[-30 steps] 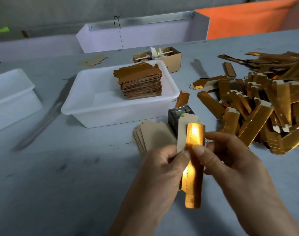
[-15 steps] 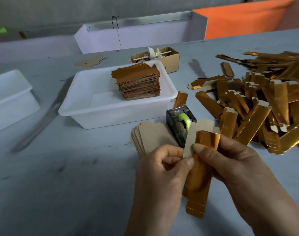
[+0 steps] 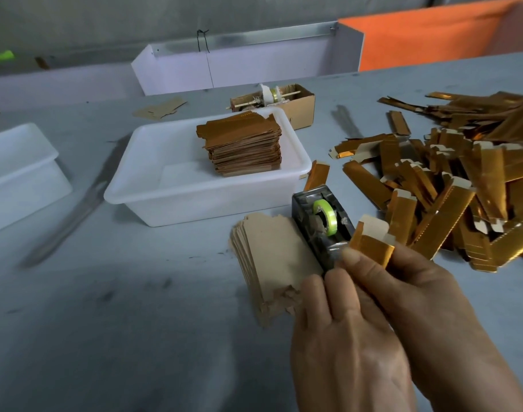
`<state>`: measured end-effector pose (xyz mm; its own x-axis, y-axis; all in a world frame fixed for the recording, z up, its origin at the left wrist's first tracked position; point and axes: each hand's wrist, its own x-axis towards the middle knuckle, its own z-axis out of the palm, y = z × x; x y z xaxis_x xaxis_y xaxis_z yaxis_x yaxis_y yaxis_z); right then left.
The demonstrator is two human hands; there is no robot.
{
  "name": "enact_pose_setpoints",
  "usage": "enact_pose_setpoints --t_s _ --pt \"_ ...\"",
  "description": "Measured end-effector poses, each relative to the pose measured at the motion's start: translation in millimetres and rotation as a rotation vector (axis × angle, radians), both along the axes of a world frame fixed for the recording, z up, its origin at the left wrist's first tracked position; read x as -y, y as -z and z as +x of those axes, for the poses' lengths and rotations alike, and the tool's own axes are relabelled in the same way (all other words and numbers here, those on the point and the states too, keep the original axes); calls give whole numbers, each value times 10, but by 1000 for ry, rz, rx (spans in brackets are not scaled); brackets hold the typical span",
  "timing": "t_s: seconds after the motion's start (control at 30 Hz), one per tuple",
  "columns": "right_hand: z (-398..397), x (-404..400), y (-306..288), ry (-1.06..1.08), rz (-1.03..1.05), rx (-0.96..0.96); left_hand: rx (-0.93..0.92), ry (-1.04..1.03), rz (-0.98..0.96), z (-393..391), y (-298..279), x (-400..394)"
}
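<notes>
Right hand (image 3: pixel 426 307) pinches gold carton (image 3: pixel 373 248) — mostly hidden; left hand (image 3: pixel 343 337) grip — cannot tell.

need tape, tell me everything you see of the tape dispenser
The tape dispenser is a dark plastic block standing on the grey table, a yellow-green tape roll in its middle. A stack of brown card lies against its left side. The left hand and the right hand, holding a gold strip, hide its near end.

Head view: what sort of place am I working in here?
Probably a small packaging workshop bench: a loose heap of gold carton blanks, a neat stack of them in a white tub, and a tape dispenser by the held blank.
</notes>
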<state>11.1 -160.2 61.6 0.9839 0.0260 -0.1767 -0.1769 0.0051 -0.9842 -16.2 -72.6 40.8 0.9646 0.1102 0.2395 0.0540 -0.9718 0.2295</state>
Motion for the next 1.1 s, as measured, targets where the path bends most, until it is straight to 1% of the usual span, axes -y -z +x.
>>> enact_pose_setpoints --t_s 0.03,0.07,0.1,0.13,0.17,0.2,0.23,0.27,0.3,0.33,0.4,0.47,0.6,0.63,0.7,0.8,0.9,1.0,1.1 --pt "3 17 17 11 -14 0 88 -41 -13 -65 -2 5" --pt "12 37 30 19 -10 -1 129 4 -91 -98 2 -10" --pt "16 61 32 19 17 -1 107 76 -231 -136 -12 -8" --pt "14 81 27 9 50 1 74 85 -448 -162 -58 -12" --pt "10 99 22 -8 67 8 18 19 -692 -149 -100 -46" --pt "0 112 17 -24 68 13 -102 -57 -949 -138 -129 -94" --pt "-13 121 15 -33 67 14 -212 -92 -1171 -136 -139 -157" --pt "-26 129 17 -34 72 8 -297 -93 -1315 -134 -143 -224" --pt "-40 131 22 -34 79 -2 -350 -74 -1402 -130 -150 -280" --pt "-52 128 33 -33 73 -9 -376 -51 -1435 -124 -146 -317" --pt "-69 114 48 -24 21 -14 -394 -4 -1416 -121 -127 -355" --pt "-65 116 26 -22 -51 0 -364 14 -1398 -122 -105 -356" --pt "101 233 -55 105 -274 171 -157 -105 -1431 -96 -47 -366" --pt "169 267 -51 109 -318 182 -100 -142 -1463 -84 -22 -377" --pt "285 293 10 27 -389 134 -15 -234 -1524 -52 -3 -396" --pt "385 245 141 -81 -409 21 42 -297 -1603 -14 2 -421" --pt "390 203 204 -129 -423 -40 33 -293 -1623 -6 25 -416" --pt "415 200 229 -107 -426 -57 28 -306 -1629 5 55 -376" --pt "412 187 216 -110 -439 -62 -31 -282 -1635 22 53 -283"
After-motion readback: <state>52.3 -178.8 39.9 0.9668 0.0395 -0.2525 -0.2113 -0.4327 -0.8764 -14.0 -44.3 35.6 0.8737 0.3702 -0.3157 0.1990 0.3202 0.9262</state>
